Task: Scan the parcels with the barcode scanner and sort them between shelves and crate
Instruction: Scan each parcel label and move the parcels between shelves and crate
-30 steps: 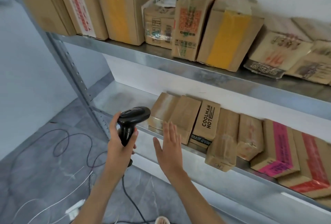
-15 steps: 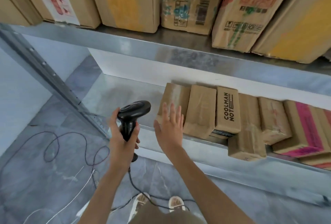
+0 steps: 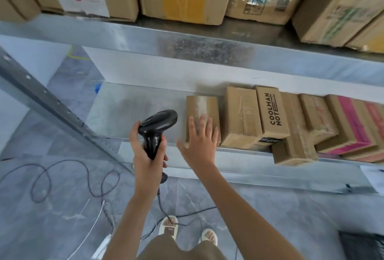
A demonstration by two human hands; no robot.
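Left hand (image 3: 148, 157) gripping black scanner (image 3: 156, 128), right hand (image 3: 200, 141) flat, fingers straight, over leftmost parcel (image 3: 202, 112) on lower shelf (image 3: 133, 107), contact unclear

Two bare forearms, no sleeves, no rings or watch on the left hand (image 3: 148, 157) or right hand (image 3: 199, 143). Khaki-brown trousers (image 3: 178, 247) below. Pale open sandals (image 3: 168, 226) with light straps, toes showing.
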